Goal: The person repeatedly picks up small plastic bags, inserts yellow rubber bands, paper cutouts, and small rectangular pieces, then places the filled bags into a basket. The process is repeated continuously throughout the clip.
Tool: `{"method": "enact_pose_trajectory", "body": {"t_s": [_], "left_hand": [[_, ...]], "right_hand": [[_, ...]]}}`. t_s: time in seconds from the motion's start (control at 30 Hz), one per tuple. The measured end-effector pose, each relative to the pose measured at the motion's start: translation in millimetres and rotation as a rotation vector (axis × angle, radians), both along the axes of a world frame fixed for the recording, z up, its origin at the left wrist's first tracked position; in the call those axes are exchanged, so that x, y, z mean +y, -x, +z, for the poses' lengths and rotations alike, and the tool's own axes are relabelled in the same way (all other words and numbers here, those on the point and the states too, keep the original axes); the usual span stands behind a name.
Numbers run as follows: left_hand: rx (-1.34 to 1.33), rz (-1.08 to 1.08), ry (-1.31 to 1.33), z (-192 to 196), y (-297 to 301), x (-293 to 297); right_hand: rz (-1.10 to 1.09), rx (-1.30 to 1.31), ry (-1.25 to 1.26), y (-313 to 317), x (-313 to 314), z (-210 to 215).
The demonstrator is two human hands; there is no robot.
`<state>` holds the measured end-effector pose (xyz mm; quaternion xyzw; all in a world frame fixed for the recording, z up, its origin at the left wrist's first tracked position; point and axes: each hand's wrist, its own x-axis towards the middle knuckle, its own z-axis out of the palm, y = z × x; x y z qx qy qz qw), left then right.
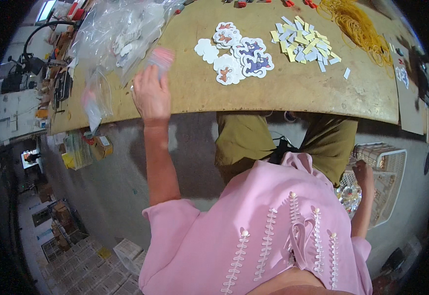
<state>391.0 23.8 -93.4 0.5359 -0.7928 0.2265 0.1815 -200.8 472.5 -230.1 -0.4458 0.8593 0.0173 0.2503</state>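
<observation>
My left hand (150,93) is at the left of the table, its fingers closed on the near end of a small stack of clear zip bags (160,60) with pinkish-red edges. My right hand (363,172) hangs low beside my right thigh, over a white plastic basket (394,189). Its fingers look curled, and what they hold, if anything, is hidden. Just below it lies a shiny, silvery bundle (350,196). On the table are cartoon-animal cutouts, some brown (228,37) and some blue-grey (256,64), beside blank white cutouts (206,50).
Small yellow and white slips (305,42) lie heaped right of the cutouts. Yellow rubber bands or cords (357,29) cover the far right. Large clear plastic bags (121,34) fill the far left, and a smaller bag (92,105) overhangs the table's front edge. Boxes (101,146) stand below.
</observation>
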Motion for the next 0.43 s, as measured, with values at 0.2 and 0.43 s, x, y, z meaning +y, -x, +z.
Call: {"method": "enact_pose_trajectory", "body": {"t_s": [0.2, 0.43], "left_hand": [[0.364, -0.269, -0.094, 5.2, 21.7, 42.1], [0.888, -0.150, -0.324, 4.2, 10.7, 47.6]], "right_hand": [[0.091, 0.037, 0.098, -44.4, -97.4, 70.1], [0.167, -0.052, 0.205, -113.0, -165.5, 149.8]]}}
